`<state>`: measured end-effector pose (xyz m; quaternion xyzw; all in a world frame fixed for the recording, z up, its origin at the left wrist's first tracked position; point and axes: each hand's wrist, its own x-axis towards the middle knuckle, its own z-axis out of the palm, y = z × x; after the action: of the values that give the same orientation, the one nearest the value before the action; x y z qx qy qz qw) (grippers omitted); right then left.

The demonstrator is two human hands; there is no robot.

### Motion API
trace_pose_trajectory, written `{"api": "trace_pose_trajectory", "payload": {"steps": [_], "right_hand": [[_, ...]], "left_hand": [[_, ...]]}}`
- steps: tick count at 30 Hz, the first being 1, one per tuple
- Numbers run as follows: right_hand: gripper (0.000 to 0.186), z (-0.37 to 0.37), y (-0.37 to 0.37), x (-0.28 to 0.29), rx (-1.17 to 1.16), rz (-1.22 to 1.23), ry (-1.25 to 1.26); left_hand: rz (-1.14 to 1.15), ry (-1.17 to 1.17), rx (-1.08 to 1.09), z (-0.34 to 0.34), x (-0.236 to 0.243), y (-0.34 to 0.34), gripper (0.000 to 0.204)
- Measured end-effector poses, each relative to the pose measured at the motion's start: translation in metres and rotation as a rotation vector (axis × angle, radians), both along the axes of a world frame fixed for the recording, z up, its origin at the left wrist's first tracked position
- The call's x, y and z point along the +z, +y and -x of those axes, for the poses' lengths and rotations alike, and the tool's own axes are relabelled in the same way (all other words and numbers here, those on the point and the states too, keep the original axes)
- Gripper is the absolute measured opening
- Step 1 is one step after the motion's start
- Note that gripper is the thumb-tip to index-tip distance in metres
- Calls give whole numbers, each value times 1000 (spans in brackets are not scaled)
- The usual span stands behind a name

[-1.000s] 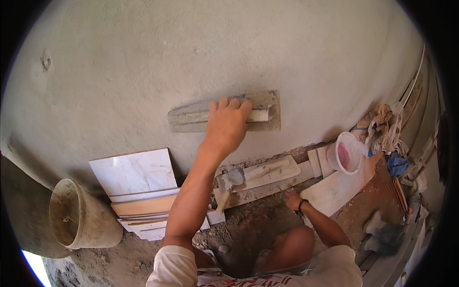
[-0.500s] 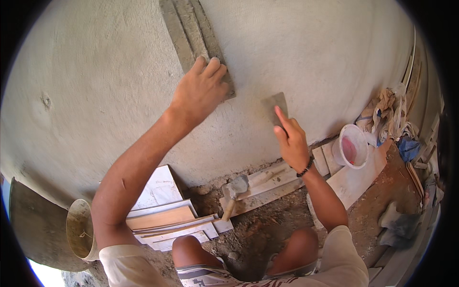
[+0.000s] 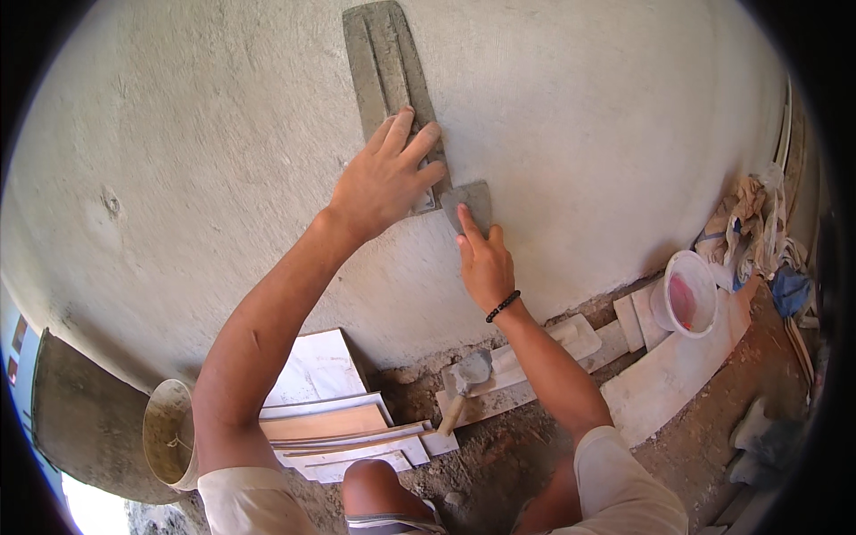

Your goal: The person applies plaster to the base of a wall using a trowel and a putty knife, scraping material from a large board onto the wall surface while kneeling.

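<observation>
A long grey plastering float [image 3: 379,62] with raised ribs along its back lies against the pale plastered wall [image 3: 580,107]. My left hand [image 3: 379,187] grips its lower end, fingers bent over the ribs; the palm hides whatever handle is there. In my right hand [image 3: 488,266] is a small flat scraper [image 3: 476,203], the index finger stretched along its blade. The blade's left edge meets, or nearly meets, the float's lower right corner; whether they touch I cannot tell.
Stacked tiles and boards [image 3: 325,410] lean by the wall's foot. Beside them a trowel [image 3: 471,373] rests on boards. A white bucket [image 3: 691,294] stands at right, with crumpled bags [image 3: 744,218] behind. Another bucket [image 3: 169,432] and a dark curved container [image 3: 85,419] occupy the left.
My right hand has brought the scraper left, up to the float's lower end. The fingers of my left hand have spread on the float, which sits slightly lower and more upright in view.
</observation>
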<state>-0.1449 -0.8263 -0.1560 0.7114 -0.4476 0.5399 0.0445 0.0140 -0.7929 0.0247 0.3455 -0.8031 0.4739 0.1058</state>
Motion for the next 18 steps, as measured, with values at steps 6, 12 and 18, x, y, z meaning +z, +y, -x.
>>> {"api": "trace_pose_trajectory", "payload": {"steps": [6, 12, 18], "right_hand": [[52, 6, -11, 0, -8, 115, -5], [54, -16, -13, 94, -10, 188, -7], [48, -11, -15, 61, -11, 143, 4]], "left_hand": [[-18, 49, -29, -1, -2, -4, 40], [-97, 168, -119, -2, 2, 3, 75], [-69, 282, -306, -9, -11, -14, 93]]}}
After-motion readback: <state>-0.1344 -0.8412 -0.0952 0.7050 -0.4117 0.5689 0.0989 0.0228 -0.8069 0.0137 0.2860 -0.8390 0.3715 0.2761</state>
